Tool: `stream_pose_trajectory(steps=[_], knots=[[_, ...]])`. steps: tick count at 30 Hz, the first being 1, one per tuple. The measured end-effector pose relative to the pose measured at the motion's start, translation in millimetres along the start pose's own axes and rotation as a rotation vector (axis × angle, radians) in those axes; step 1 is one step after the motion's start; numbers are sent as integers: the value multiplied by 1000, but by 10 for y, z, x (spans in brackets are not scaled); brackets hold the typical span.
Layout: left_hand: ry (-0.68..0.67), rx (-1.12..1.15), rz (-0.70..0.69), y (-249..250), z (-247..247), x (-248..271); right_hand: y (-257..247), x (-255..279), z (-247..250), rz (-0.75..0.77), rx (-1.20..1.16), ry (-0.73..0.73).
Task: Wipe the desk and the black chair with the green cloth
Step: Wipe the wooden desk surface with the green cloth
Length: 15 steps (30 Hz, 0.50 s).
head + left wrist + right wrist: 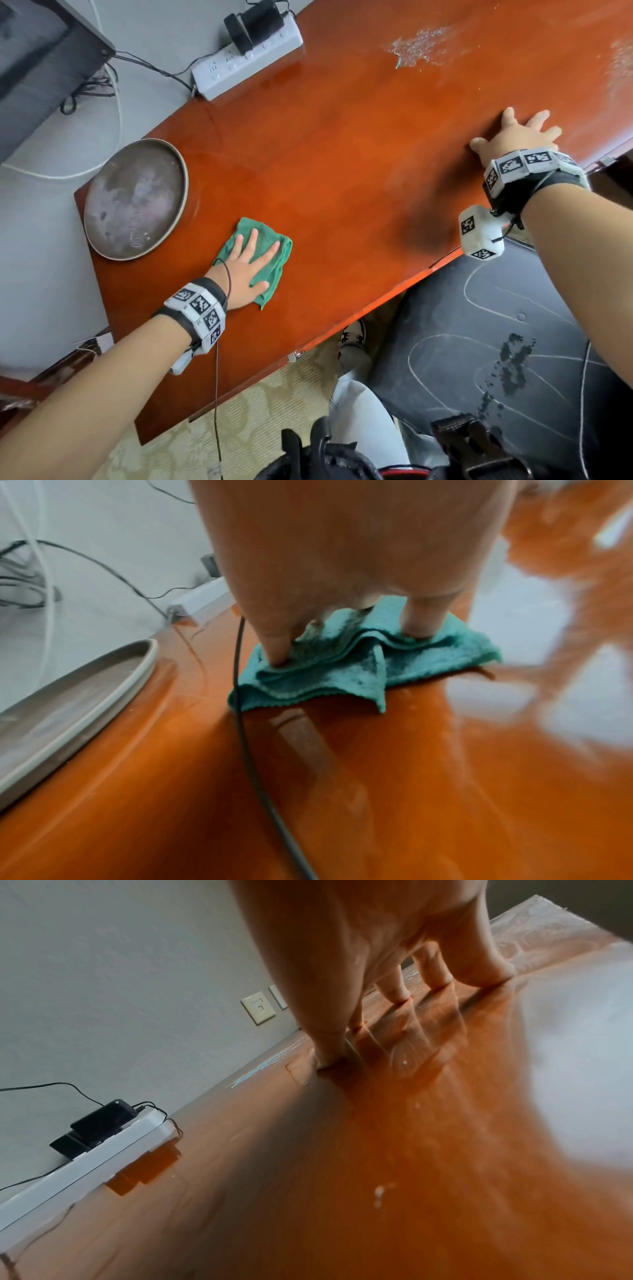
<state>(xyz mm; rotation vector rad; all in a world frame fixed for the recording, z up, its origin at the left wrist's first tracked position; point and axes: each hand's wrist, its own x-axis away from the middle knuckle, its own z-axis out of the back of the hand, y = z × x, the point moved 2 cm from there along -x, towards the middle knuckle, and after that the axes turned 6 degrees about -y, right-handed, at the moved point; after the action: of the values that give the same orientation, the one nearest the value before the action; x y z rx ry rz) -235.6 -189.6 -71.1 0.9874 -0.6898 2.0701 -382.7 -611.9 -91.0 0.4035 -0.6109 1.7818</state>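
At 9 o'clock on desk (pixel 342 154): round tray (pixel 135 198), nothing inside. Left hand (pixel 248 270) spread flat, pressing green cloth (pixel 270 246); right hand (pixel 517 137) splayed on desk. Black chair (pixel 479 325) partly cut off.

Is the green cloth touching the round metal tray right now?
Apart. The head view shows bare desk between the cloth and the tray; the left wrist view shows the same gap.

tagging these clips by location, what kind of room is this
Probably an office or hotel-style room: a glossy reddish wooden desk against a plain wall, a white power strip with adapters plugged in, a black chair tucked under it, and patterned carpet below.
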Motion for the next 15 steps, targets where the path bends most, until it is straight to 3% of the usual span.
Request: stream_pose_trajectory(steps=[9, 15], knots=[[-3, -268, -210, 743, 97, 90, -9, 31, 7, 7, -5, 8], [82, -328, -294, 1262, 265, -53, -9, 20, -2, 14, -2, 5]])
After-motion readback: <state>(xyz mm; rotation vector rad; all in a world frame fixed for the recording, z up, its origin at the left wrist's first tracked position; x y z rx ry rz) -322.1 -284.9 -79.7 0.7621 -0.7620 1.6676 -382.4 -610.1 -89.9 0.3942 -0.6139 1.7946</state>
